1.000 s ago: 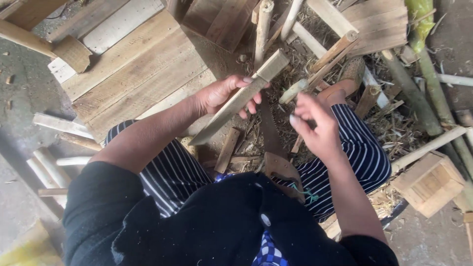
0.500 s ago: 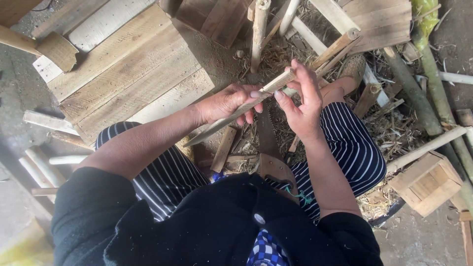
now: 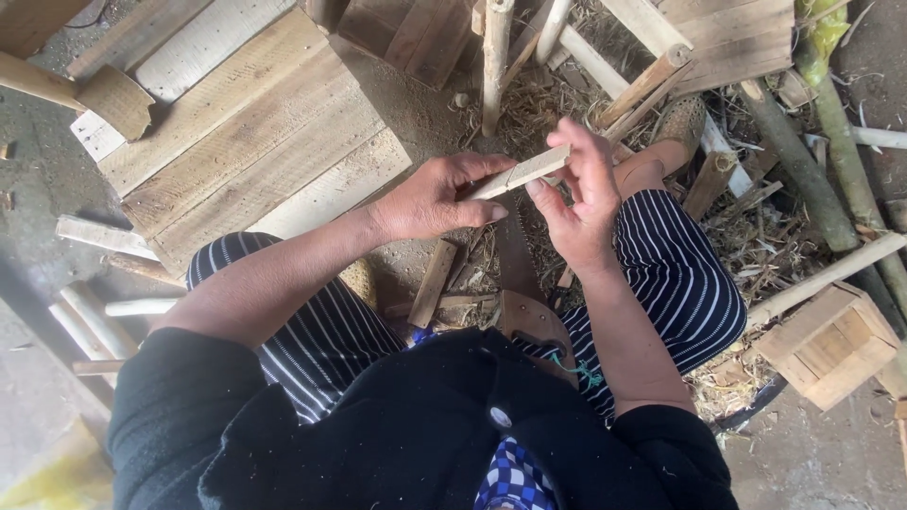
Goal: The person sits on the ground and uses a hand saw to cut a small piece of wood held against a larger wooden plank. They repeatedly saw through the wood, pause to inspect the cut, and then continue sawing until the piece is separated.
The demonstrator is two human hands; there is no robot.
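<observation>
Two hands on one short stick

Two hands share the work I see from the head camera, and I read the scene from left to right. At the far left a mallet (image 3: pixel 111 97) lies on the ground, touching the edge of a plank panel (image 3: pixel 248 132). Near the left edge, loose sticks (image 3: pixel 90 316) rest beside my striped knee.

My left hand (image 3: pixel 435 198) is clenched on the near, lower end of the stick (image 3: pixel 522 173): thumb along its underside, fingers folded over the top. My right hand (image 3: pixel 581 203) meets the far, upper end, with the fingers curled up behind it and the fingertips pinching it. So both hands grasp the same piece.

Its long axis slants from near-left up to far-right, and it hangs in the air between my knees, above the litter of shavings. I see a faint line across its middle; whether it is a cut or a mark I cannot tell. Below it, a dark blade (image 3: pixel 515 255) runs away from a wooden handle (image 3: pixel 531 326) at my lap.

Further right stands a small crate (image 3: pixel 831 345), and bamboo poles (image 3: pixel 812 161) slant beyond it.
</observation>
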